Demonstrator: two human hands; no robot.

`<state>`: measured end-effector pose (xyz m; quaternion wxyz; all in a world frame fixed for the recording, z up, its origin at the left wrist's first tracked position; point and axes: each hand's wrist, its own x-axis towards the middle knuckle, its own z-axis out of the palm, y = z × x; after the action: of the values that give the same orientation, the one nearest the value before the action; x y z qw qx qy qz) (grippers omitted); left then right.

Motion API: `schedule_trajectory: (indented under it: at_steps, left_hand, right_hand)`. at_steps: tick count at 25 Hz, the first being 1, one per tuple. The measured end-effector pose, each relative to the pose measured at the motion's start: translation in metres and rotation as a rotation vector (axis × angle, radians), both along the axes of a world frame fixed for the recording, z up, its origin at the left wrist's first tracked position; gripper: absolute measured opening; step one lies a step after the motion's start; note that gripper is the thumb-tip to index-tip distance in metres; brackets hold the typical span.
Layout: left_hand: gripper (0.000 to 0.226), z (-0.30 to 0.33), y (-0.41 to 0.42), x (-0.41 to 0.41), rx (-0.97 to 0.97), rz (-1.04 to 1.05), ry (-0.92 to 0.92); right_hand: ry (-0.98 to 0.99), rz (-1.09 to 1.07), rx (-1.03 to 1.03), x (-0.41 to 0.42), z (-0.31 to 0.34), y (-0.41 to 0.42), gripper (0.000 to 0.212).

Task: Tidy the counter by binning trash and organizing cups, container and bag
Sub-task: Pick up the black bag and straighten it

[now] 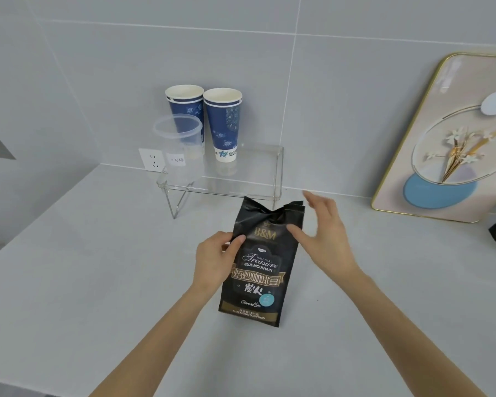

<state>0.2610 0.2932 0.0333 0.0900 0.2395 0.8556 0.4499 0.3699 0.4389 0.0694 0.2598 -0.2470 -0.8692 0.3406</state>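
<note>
The black coffee-bean bag [257,267] stands upright on the grey counter [98,282], just before the clear acrylic riser [241,179]. It looks soft-walled, fairly full and bottom-heavy — best taken at the crimped neck. The left hand [215,259] pinches its left edge; the right hand [324,233] is spread open beside it. Open counter lies all round — cups [222,124] and clear container [179,144] crowd the riser's left.

Wall [355,96]: large pale grey tiles, thin white joints. Counter [69,282]: matte light grey, meeting the wall at the back. Socket [151,159]: white, low on the wall. Decorative panel [453,144]: gold-framed, floral design, leaning against the wall at right. Light: even, soft.
</note>
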Motion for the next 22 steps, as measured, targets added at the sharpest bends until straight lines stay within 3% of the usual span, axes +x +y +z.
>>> schedule_trajectory:
  at_steps: [3, 6, 13, 16, 18, 22]
  left_hand:
    - [0.031, -0.006, -0.006, -0.003, 0.059, 0.065, -0.116]
    - [0.029, -0.008, -0.008, -0.002, 0.104, 0.084, -0.192]
    - [0.020, -0.005, -0.010, 0.001, 0.143, 0.027, -0.343]
    - [0.032, 0.002, -0.013, 0.000, 0.072, -0.110, -0.425]
    - [0.040, 0.008, -0.014, -0.001, 0.071, -0.178, -0.452]
    - [0.037, 0.032, -0.005, -0.015, 0.143, -0.173, -0.349]
  right_hand:
    - [-0.065, -0.138, -0.383, 0.022, -0.041, -0.016, 0.069]
    - [-0.238, -0.032, -0.589, 0.024, -0.065, -0.035, 0.060]
    - [-0.186, -0.092, -0.485, 0.008, -0.070, -0.042, 0.011]
    - [-0.152, -0.132, -0.466, 0.005, -0.067, -0.040, 0.029]
    - [-0.100, -0.153, -0.463, 0.001, -0.058, -0.036, 0.022]
    - [0.014, -0.140, -0.488, -0.014, -0.024, -0.019, 0.015]
